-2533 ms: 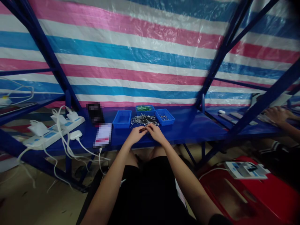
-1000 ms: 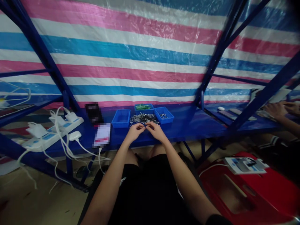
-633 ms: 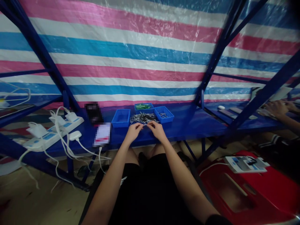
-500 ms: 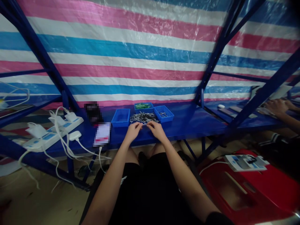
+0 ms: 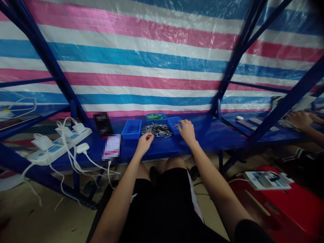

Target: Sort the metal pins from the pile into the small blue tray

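A pile of thin metal pieces (image 5: 158, 130) lies on the blue table between two blue trays. My left hand (image 5: 145, 143) is at the pile's front left edge, its fingers curled together; what they hold, if anything, is too small to name. Over the right blue tray (image 5: 172, 121) is my right hand (image 5: 186, 131), fingers bent down at the tray's right side; its fingertips are hard to make out. Similar thin pieces lie in that tray. The left blue tray (image 5: 132, 129) looks bare inside. Behind the pile, a third tray (image 5: 165, 115) holds green items (image 5: 155, 116).
A white power strip (image 5: 59, 148) with chargers and cables lies at the left, near a blurred-out phone (image 5: 111, 147). Blue metal beams (image 5: 234, 64) slant beside the table. Another person's hands (image 5: 300, 118) are at far right, above a red stool (image 5: 291, 206).
My right hand has moved right, from the front of the pile to the right tray. My left hand has stayed near the pile. The view has shifted slightly.
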A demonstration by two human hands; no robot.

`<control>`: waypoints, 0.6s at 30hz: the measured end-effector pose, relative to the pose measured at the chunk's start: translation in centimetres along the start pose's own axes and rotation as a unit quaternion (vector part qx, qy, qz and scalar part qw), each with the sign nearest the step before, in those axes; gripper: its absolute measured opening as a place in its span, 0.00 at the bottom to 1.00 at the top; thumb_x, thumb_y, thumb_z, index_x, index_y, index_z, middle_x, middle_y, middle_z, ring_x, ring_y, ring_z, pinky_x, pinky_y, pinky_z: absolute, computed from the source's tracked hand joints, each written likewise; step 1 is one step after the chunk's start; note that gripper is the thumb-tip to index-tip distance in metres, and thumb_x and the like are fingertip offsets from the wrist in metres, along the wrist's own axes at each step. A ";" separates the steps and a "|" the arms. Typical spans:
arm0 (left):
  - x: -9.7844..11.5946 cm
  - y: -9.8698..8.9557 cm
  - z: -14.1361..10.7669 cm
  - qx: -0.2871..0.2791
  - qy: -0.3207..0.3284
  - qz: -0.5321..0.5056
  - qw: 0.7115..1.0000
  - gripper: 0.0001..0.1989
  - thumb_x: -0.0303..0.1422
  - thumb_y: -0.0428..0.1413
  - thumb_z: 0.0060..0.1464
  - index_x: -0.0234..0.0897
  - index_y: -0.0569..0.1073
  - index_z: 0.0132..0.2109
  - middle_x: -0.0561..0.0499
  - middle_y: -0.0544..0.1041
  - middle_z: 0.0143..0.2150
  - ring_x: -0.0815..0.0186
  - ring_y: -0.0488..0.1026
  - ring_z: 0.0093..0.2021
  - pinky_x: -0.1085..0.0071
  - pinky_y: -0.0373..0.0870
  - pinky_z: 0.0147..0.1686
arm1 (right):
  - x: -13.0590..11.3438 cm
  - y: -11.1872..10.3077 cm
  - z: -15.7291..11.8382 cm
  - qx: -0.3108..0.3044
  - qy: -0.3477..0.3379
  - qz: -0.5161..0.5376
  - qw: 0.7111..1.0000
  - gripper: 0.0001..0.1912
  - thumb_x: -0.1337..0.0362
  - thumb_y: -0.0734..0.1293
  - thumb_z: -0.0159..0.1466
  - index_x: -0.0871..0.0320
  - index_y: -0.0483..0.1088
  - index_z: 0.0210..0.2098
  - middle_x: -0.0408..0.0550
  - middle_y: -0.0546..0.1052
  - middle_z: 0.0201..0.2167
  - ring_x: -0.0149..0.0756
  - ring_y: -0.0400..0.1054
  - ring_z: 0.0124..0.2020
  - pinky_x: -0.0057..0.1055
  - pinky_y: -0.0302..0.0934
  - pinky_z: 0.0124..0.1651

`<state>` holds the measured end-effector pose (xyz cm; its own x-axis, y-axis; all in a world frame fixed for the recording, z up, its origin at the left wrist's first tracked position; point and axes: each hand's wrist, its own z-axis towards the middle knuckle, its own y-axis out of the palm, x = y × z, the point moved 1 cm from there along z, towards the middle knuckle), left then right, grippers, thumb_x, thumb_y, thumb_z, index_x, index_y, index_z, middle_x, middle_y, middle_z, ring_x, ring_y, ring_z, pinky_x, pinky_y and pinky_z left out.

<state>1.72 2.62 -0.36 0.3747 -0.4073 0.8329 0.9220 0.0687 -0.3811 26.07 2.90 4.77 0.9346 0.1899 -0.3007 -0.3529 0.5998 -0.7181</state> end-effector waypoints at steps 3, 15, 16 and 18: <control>-0.2 0.0 0.2 0.006 0.002 0.004 1.000 0.12 0.39 0.51 0.51 0.35 0.72 0.35 0.49 0.75 0.32 0.65 0.71 0.34 0.71 0.66 0.36 | -2.6 2.0 -3.0 -0.047 -0.071 0.007 0.996 0.12 0.65 0.57 0.64 0.59 0.69 0.42 0.52 0.71 0.39 0.38 0.61 0.42 0.32 0.54 0.45; -0.5 0.2 0.3 -0.013 0.015 0.020 1.000 0.12 0.37 0.50 0.53 0.35 0.72 0.37 0.48 0.75 0.35 0.64 0.72 0.36 0.70 0.67 0.38 | -4.2 4.5 -5.3 -0.110 -0.029 0.034 0.993 0.11 0.69 0.58 0.61 0.58 0.68 0.41 0.52 0.70 0.39 0.39 0.61 0.42 0.32 0.54 0.47; -0.5 0.3 0.3 -0.016 0.014 0.030 0.999 0.12 0.37 0.49 0.53 0.35 0.72 0.38 0.48 0.75 0.36 0.64 0.72 0.36 0.70 0.67 0.38 | -4.1 4.5 -5.3 -0.111 -0.022 0.040 0.993 0.11 0.69 0.58 0.61 0.58 0.68 0.41 0.51 0.70 0.40 0.38 0.61 0.42 0.31 0.54 0.47; -0.5 0.6 0.3 -0.020 0.019 0.085 0.996 0.13 0.36 0.49 0.53 0.34 0.72 0.42 0.46 0.74 0.39 0.63 0.71 0.39 0.68 0.66 0.42 | -4.1 4.5 -5.4 -0.110 -0.007 0.054 0.992 0.11 0.68 0.58 0.61 0.58 0.68 0.41 0.51 0.70 0.40 0.38 0.61 0.43 0.31 0.55 0.47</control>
<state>2.09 3.11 -0.90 0.5203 -0.4267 0.7397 0.8407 0.1040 -0.5314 20.40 0.66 -0.59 0.8909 0.2552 -0.3756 -0.4504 0.3914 -0.8025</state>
